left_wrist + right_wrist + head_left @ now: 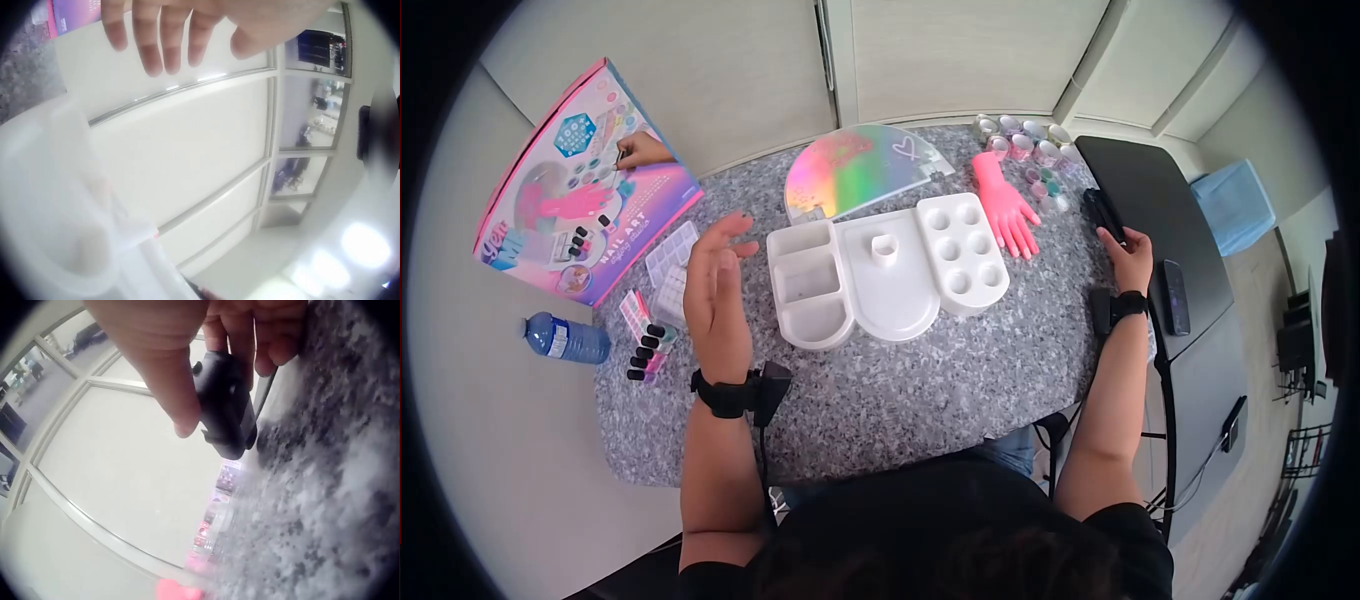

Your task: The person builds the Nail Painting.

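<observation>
Pink-and-purple cardboard is forming the Nail Art box (590,200) at the left end of the speckled counter (960,400); a water bottle (578,341) is standing near its lower edge, and black-capped nail polish bottles (650,353) are sitting to the right of that. The left grip (722,300) is hovering with its fingers loosely spreading and slightly bending, and is holding nothing. Just beside it, a white plastic organizer (890,308) is occupying the middle, with a half-round iridescent panel (865,170) resting behind. Further right, a pink model hand (1005,205) is lying near small round pots (1021,148). Towards the counter's right edge, the right grip (1135,262) is pinching a small black device (224,403), thumb pressing one side and fingers wrapping the other; whether its underside is touching the counter, I cannot tell. Judging by looks, the device is probably weighing little, feeling stiff and perhaps slightly slippery along its smooth casing. Holding it round the mid-body, clear of the protruding parts, is looking safest.
</observation>
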Demonstrator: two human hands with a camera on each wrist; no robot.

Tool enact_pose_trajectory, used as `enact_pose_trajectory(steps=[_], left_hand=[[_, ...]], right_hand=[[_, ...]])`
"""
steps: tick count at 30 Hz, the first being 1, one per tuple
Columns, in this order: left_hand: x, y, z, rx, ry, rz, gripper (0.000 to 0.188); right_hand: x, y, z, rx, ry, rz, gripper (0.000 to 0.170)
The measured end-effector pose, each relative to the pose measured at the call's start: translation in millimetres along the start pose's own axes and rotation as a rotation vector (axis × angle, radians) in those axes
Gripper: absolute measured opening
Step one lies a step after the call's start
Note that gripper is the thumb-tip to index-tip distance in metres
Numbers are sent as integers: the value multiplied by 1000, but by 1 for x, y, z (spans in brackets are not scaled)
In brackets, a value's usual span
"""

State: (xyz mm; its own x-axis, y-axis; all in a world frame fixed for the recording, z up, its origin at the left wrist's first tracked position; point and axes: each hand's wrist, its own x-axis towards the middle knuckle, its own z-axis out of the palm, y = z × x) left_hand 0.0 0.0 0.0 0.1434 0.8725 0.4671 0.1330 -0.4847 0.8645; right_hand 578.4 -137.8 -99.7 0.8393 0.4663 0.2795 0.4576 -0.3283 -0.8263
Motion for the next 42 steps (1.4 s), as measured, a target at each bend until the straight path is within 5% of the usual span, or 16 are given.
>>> enact_pose_trajectory(steps=[13, 15, 16, 20, 22, 28, 42], left_hand=[[0, -2, 0, 14, 5, 19, 48], [1, -4, 1, 12, 25, 6, 48], [1, -4, 1, 12, 28, 8, 48], [4, -13, 1, -66, 55, -22, 44], [3, -16, 2, -59, 56, -47, 46], [4, -37, 4, -182, 52, -178, 44], [3, -57, -1, -350, 168, -366, 43]], right_hand=[[-19, -34, -1, -237, -110, -175, 73], [-12, -27, 6, -601, 201, -358, 65], [-12, -35, 6, -599, 202, -361, 65], [-39, -133, 22, -190, 226, -437, 47], [-50, -164, 41, 366, -71, -290, 40], [-90, -222, 87, 898, -552, 42, 27], [-84, -163, 117, 1150, -620, 357, 13]])
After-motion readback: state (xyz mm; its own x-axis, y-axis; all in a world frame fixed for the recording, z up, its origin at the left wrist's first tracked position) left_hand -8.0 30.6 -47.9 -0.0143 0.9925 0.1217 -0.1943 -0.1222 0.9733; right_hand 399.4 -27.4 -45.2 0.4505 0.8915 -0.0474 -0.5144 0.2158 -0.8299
